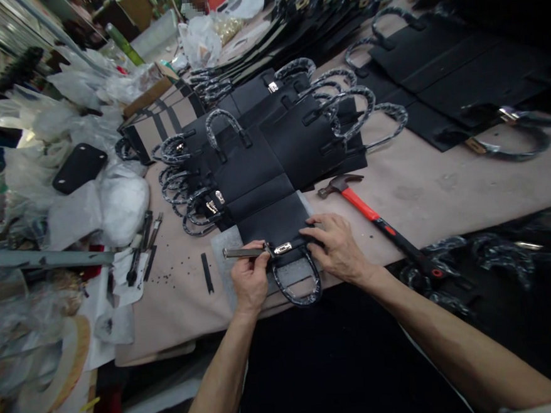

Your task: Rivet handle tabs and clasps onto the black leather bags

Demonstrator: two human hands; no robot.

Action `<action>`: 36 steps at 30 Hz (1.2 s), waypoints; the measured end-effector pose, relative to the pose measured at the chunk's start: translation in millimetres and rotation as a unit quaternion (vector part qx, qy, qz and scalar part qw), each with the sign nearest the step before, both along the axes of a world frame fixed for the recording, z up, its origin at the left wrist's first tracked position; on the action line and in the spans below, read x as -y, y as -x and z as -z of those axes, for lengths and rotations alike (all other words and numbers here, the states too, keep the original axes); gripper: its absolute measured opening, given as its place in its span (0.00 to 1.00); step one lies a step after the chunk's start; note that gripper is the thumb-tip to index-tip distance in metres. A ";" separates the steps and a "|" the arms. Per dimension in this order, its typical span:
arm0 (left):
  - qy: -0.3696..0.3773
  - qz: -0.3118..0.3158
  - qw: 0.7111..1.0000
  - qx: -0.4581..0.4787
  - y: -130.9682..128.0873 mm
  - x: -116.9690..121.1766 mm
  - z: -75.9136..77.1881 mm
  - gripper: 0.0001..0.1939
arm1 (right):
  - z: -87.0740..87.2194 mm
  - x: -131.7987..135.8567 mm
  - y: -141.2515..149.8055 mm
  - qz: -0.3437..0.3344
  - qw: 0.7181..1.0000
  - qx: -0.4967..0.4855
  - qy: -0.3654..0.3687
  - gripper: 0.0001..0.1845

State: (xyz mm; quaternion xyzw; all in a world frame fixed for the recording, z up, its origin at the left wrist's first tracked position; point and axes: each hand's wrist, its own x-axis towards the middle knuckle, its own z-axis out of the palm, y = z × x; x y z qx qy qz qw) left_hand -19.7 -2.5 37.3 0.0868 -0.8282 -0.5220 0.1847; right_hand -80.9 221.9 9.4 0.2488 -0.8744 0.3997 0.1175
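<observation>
My left hand pinches a metal punch-like rod at its right end, beside the silver clasp on a black bag panel. The rod's other end points left. My right hand rests on the panel's right edge with fingers spread and curved. The panel's wrapped loop handle hangs toward me between my hands. Under the panel lies a pale slab. A claw hammer with a red and black handle lies right of my right hand.
More black bag panels with wrapped handles are piled ahead, and others lie at right. Loose tools and a dark flat strip are on the table at left, near plastic bags and a tape roll.
</observation>
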 end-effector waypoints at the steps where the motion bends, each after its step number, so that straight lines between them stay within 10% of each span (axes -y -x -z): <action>1: 0.004 0.007 1.000 -0.012 1.6 -3.1 -1.6 0.07 | -1.2 0.2 2.8 0.003 1.000 0.002 0.017 0.18; 6: -0.010 0.053 0.997 -0.062 17.1 -18.9 -10.6 0.05 | 3.5 -4.8 9.0 0.050 0.995 0.018 0.084 0.11; 15: -0.046 0.141 0.986 -0.078 35.0 -47.6 7.2 0.05 | 15.9 -19.9 -31.9 -0.003 0.998 -0.066 -0.005 0.18; 36: -0.090 0.133 0.987 -0.027 40.2 -43.6 11.4 0.05 | 18.0 -31.8 -18.1 -0.068 0.997 -0.006 -0.021 0.24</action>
